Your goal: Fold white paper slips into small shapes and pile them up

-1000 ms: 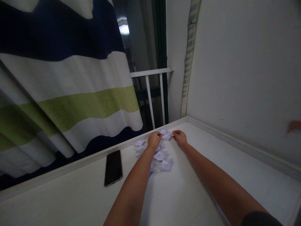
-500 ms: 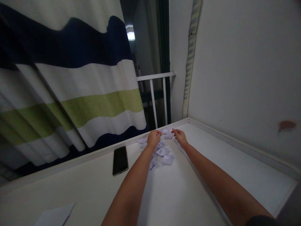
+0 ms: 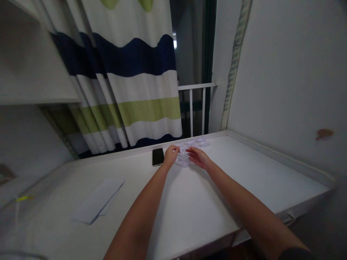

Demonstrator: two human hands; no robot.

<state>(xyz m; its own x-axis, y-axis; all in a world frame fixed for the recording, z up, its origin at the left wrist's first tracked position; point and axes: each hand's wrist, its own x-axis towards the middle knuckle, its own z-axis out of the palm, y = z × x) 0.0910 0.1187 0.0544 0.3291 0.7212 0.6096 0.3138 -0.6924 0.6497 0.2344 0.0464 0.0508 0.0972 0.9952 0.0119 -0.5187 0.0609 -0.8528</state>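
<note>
A pile of small white pieces of folded paper [image 3: 183, 159] lies at the far side of the white desk [image 3: 187, 206]. My left hand [image 3: 170, 155] is over the pile's left side, its fingers curled together. What they pinch, if anything, is too small to make out. Just to the right, my right hand [image 3: 199, 157] is above the papers with its fingers apart and nothing visible in them. A dark phone [image 3: 158, 157] lies flat beside my left hand.
White folded sheets [image 3: 99, 202] rest on the desk at the left. A striped curtain [image 3: 149, 108] and a white railing [image 3: 197, 86] stand behind the desk. A wall [image 3: 287, 79] borders the right side, and a white cabinet [image 3: 35, 68] overhangs the left.
The view has swung left and takes in more of the desk. My right hand has come nearer to my left, and its fingers have spread. My left hand stays curled.
</note>
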